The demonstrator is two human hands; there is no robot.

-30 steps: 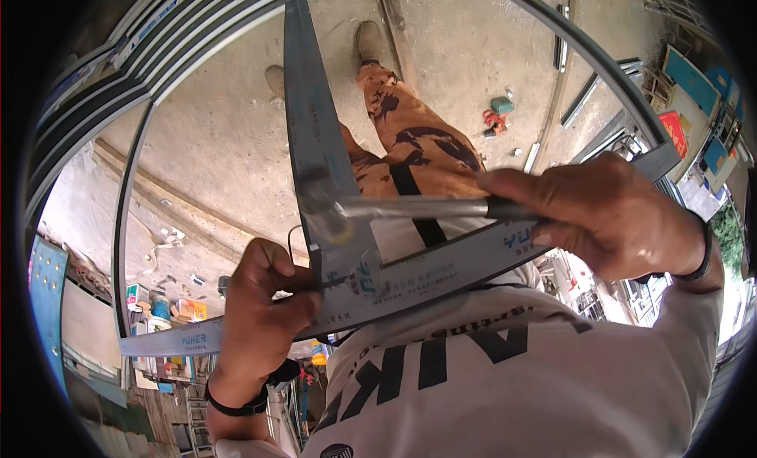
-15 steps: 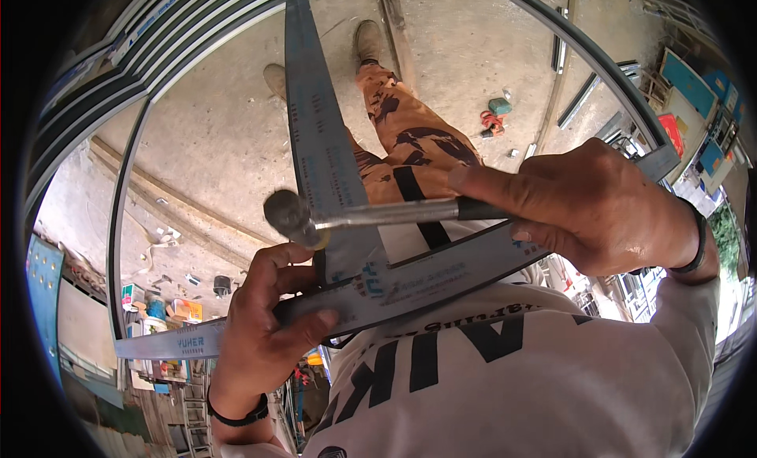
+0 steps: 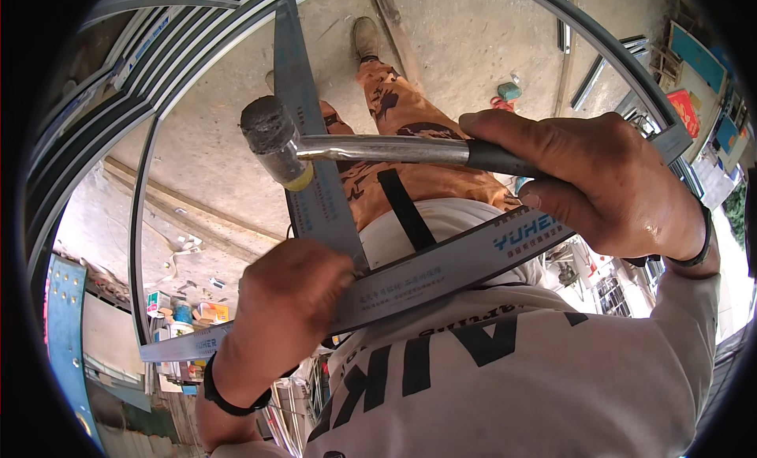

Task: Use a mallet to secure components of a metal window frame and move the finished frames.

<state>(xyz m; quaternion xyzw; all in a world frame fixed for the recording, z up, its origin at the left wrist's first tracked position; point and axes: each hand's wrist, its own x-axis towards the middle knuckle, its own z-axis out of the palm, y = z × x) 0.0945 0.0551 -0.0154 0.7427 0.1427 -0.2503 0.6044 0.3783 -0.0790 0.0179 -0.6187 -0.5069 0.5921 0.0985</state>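
Observation:
My right hand (image 3: 603, 182) is closed round the dark grip of a mallet (image 3: 386, 149). Its double-faced head (image 3: 270, 134) has one dark worn face and one yellowish face, and hangs over the cross bar, apart from the joint below. A grey metal window frame (image 3: 441, 283), wrapped in printed film, lies across my lap and against my shirt. Its cross bar (image 3: 319, 194) runs away from me and meets the near bar beside my left hand (image 3: 292, 300). That hand is closed over the near bar at this joint, its fingertips partly hidden.
Several dark metal profiles (image 3: 158, 59) are stacked at the far left. On the concrete floor lie a wooden strip (image 3: 394, 28), a green object (image 3: 509, 90) and a red one. A blue panel (image 3: 67, 332) stands at the left, near boxes and a bucket.
The mallet head has lifted away from the joint, up and to the left. My left hand has rolled over, its back now on top of the near bar. The frame has shifted slightly.

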